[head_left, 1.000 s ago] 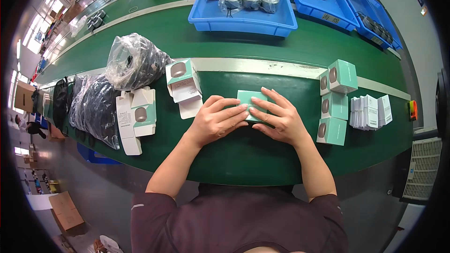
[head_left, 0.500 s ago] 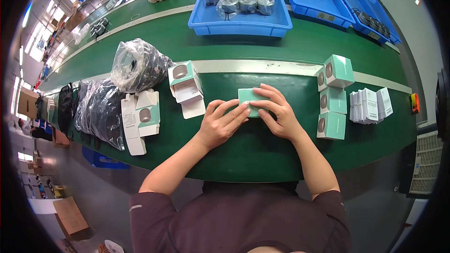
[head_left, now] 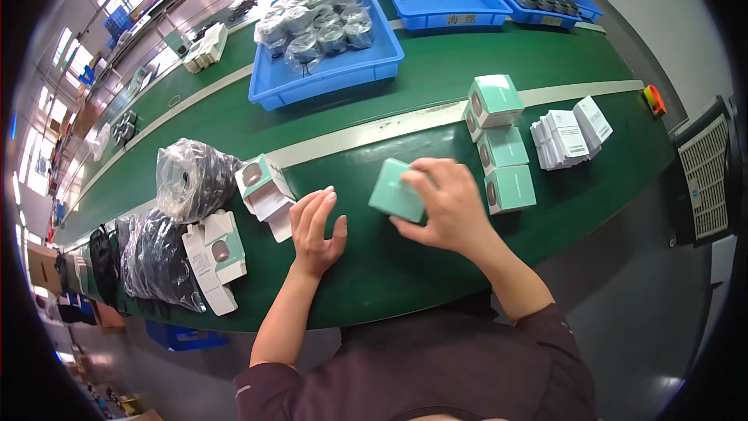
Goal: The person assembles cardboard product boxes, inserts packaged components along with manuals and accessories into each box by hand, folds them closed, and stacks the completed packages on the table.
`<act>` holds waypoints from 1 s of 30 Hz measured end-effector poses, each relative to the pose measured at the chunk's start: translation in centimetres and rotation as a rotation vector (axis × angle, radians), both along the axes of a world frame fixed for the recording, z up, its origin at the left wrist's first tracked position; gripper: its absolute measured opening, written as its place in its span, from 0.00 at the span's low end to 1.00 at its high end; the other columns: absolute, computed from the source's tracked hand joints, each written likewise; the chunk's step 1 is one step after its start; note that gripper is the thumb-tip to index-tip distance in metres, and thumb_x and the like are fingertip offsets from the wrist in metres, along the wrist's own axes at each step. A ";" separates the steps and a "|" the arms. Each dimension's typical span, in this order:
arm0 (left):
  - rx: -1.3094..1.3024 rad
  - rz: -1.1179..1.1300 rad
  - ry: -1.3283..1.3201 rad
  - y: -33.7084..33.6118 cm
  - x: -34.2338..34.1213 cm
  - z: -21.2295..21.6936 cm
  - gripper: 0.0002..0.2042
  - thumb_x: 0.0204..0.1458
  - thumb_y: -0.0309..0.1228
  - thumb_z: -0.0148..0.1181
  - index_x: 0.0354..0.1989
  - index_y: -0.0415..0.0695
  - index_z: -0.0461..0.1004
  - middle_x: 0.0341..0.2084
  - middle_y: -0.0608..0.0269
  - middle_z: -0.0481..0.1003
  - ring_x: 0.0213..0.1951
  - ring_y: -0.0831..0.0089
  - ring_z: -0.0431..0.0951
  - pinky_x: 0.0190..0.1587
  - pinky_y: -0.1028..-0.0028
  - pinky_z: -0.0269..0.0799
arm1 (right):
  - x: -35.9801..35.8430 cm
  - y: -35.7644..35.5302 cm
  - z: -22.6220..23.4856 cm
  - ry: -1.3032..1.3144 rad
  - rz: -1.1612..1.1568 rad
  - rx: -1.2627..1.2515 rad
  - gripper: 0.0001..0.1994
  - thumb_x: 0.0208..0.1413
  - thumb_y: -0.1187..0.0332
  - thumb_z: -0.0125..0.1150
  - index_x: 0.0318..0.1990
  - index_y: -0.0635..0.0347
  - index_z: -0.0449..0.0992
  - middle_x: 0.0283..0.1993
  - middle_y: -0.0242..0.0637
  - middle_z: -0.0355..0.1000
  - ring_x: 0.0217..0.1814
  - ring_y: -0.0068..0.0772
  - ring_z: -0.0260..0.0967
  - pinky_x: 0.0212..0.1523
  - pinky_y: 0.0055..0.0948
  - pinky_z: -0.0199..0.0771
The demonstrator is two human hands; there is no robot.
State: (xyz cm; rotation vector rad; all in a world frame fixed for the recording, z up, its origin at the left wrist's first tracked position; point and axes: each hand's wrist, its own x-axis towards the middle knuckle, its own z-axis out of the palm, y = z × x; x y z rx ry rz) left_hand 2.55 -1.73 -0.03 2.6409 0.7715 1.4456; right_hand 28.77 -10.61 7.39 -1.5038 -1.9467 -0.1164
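My right hand [head_left: 446, 204] grips a small mint-green carton [head_left: 396, 189] by its right side, thumb near and fingers over the far edge. To the left, my left hand [head_left: 315, 232] is raised with its fingers apart and nothing in it. Just beyond that hand stands an open carton [head_left: 266, 188] with its white flaps out. A flattened green and white carton [head_left: 226, 251] lies farther left. Several closed cartons [head_left: 510, 189] form a row right of my right hand, one of them stacked on top [head_left: 496, 100].
White folded leaflets [head_left: 562, 140] lie in a pile at the right, near an orange tape roll [head_left: 654, 100]. Plastic-bagged dark items [head_left: 160, 257] crowd the left. A blue tray [head_left: 327, 82] of wrapped round items stands beyond the pale strip [head_left: 374, 131], with more blue trays [head_left: 448, 17] behind.
My left hand has let go of the closed carton and drawn away left, its fingers spreading. My right hand now holds the carton alone, tilted. The whole view has turned.
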 end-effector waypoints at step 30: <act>-0.626 1.349 0.469 -2.3 -19.8 6.6 0.45 0.53 0.66 0.64 0.72 0.47 0.67 0.59 0.50 0.78 0.57 0.49 0.79 0.57 0.48 0.71 | 1.0 0.7 -4.4 0.694 0.096 -0.324 0.15 0.62 0.68 0.69 0.54 0.64 0.79 0.63 0.45 0.75 0.65 0.42 0.73 0.64 0.37 0.73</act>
